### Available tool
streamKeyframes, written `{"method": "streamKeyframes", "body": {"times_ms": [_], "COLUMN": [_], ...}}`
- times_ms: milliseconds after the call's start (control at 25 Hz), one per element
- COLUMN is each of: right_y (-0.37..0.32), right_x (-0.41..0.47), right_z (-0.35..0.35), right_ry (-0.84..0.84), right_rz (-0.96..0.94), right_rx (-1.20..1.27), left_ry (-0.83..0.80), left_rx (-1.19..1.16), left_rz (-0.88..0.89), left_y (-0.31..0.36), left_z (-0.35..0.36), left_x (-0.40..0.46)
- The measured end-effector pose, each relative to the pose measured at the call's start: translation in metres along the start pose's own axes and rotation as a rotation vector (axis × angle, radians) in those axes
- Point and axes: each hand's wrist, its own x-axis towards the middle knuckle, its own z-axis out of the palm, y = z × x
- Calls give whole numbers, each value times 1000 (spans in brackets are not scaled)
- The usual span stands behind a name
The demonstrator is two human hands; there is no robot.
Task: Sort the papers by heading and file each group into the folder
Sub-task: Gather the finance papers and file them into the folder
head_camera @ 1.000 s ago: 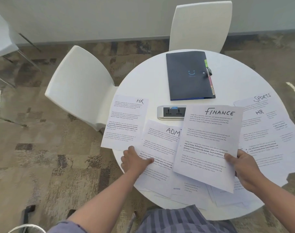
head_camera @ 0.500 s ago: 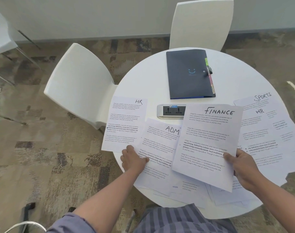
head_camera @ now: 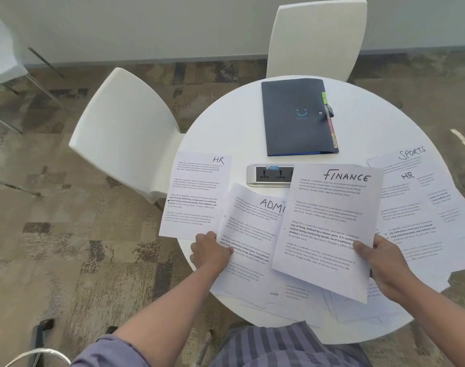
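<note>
A dark folder (head_camera: 297,115) with coloured tabs lies closed at the far side of the round white table (head_camera: 226,123). My right hand (head_camera: 385,266) grips the lower right edge of the FINANCE sheet (head_camera: 329,221), thumb on top, and holds it above other papers. My left hand (head_camera: 209,251) pinches the left edge of the ADMIN sheet (head_camera: 252,229), which buckles upward. An HR sheet (head_camera: 197,192) lies flat to the left, overhanging the table edge. At the right, a SPORTS sheet (head_camera: 411,154) and a second HR sheet (head_camera: 414,197) top a spread pile.
A silver power socket strip (head_camera: 265,175) sits mid-table, partly under the FINANCE sheet. More loose sheets (head_camera: 300,300) lie near the front edge. White chairs stand at the left (head_camera: 120,128) and behind the table (head_camera: 316,38). Patterned carpet surrounds the table.
My left hand has drawn its fingers in and closed on the ADMIN sheet's left edge, and that sheet now bows up. The FINANCE sheet and my right hand have barely moved.
</note>
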Motion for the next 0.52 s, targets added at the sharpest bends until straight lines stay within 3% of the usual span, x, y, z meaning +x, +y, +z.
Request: {"method": "streamKeyframes", "body": {"times_ms": [160, 360, 520], "right_y": [1, 1, 2], "right_x": [4, 2, 1], "right_z": [-5, -7, -11], "right_ry": [3, 3, 17], "right_rz": [3, -8, -13], "right_rx": [-2, 6, 7], "left_ry": [6, 268, 210], "left_rx": [-414, -430, -335], "left_rz": [119, 98, 32], "left_y": [-2, -18, -33], "left_z": [-24, -95, -114], "left_x": [-9, 46, 88]}}
